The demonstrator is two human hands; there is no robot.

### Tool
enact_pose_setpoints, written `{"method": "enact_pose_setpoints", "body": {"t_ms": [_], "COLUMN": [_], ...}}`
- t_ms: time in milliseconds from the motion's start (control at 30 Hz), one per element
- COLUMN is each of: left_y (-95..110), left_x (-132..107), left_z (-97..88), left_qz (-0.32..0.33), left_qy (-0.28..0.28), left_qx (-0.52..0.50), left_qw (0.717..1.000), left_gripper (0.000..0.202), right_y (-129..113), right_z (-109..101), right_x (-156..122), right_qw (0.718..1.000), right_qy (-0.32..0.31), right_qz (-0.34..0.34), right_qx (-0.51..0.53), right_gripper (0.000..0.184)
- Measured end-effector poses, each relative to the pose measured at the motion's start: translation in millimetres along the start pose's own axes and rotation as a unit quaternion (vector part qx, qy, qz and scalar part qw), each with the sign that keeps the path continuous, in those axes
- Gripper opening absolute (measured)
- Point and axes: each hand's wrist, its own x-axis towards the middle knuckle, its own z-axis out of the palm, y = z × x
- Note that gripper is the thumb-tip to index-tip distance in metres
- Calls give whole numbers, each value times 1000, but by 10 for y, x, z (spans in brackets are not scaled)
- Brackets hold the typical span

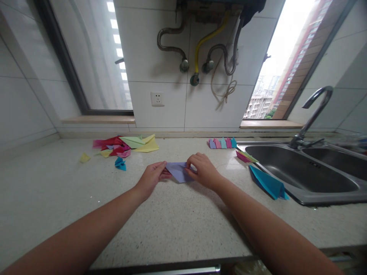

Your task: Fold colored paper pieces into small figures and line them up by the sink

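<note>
A folded sheet of lavender paper (178, 172) is between my two hands, just above or on the speckled countertop (160, 225). My left hand (153, 177) pinches its left corner, thumb on top and fingers beneath. On the other side, my right hand (204, 171) has its fingertips curled on the paper's right part, gripping it and covering that end. The folds under the right fingers are hidden.
Folded papers (132, 143) in several colours lie in a pile at the back left, with a blue folded piece (120, 163) nearer. Small paper figures (222, 143) line up at the back right. A blue paper plane (268, 182) lies beside the steel sink (304, 198).
</note>
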Motion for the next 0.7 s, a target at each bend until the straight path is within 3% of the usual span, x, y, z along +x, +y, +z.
{"method": "enact_pose_setpoints", "body": {"t_ms": [200,367,700], "left_y": [15,-13,75], "left_x": [-22,-32,-110], "left_z": [23,28,85], "left_qz": [-25,-42,-78], "left_qy": [-23,-46,-85], "left_qx": [-30,-63,-37], "left_qw": [999,996,993], "left_gripper": [31,26,39], "right_y": [-60,-135,-187], "right_z": [6,55,36], "right_x": [3,16,35], "right_qw": [1000,999,992], "right_qy": [-25,-38,6], "right_qz": [-7,-16,-72], "right_qx": [-4,-29,-101], "right_gripper": [11,26,10]}}
